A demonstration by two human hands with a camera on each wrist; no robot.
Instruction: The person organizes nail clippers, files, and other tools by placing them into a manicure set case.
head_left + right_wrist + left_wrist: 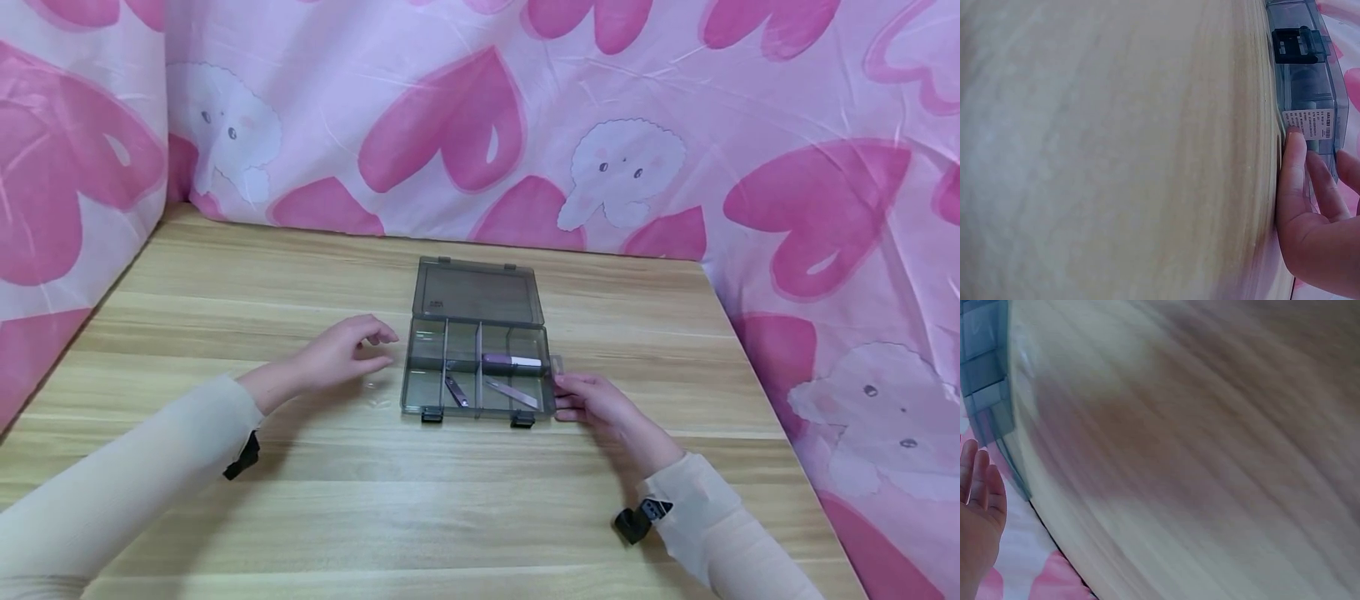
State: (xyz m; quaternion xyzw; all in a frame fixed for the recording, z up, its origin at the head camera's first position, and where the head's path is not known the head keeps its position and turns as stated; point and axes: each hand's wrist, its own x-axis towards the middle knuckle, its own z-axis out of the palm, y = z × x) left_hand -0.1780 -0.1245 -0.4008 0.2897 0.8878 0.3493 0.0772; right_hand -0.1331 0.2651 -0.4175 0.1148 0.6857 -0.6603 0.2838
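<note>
A smoky clear compartment box (477,412) lies on the table with its lid (477,290) folded back. A purple-and-white tube (512,362) and a slim pale lilac strip (512,394) lie in its right compartments. Left of these is a nail clipper (456,392) in the front middle compartment. My right hand (596,402) touches the box's right wall, its fingertips at a printed label (1309,124) in the right wrist view. By those fingers stands a small clear piece (557,365). My left hand (341,352) hovers left of the box, fingers loosely bent and holding nothing.
Two black latches (431,414) stick out from the box's front edge. The wooden table (450,517) meets a pink heart-patterned cloth (442,125) at the back and both sides. Black wrist cameras (633,523) are strapped on at both sleeves.
</note>
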